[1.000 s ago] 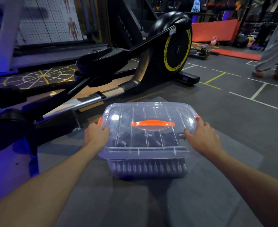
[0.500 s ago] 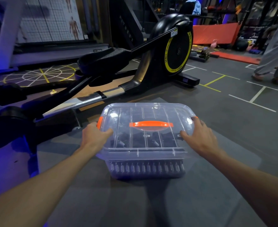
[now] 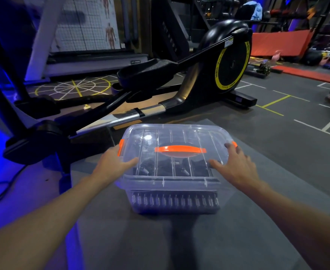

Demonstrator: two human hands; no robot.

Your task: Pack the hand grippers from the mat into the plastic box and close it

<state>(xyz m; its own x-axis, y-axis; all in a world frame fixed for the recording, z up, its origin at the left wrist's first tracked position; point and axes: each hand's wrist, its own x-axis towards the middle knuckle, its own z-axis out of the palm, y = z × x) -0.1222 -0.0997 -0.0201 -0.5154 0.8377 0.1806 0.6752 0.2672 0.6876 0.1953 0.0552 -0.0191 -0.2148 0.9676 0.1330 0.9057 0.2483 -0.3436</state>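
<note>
Palms down, pressing lid [image 3: 179, 137] onto plastic box [image 3: 175, 206], spreading right hand [image 3: 236, 168] flat, gripping nothing. Laying left hand [image 3: 111, 164] thumb on top; curl of its other fingers impossible to tell.

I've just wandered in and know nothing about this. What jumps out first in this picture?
A clear plastic box with a bright orange handle sits mid-frame on a grey mat, rows of spring-loaded hand grippers showing through its wall. The left hand and right hand rest at its two ends. Behind it stands a black elliptical trainer with a yellow-ringed wheel.
</note>
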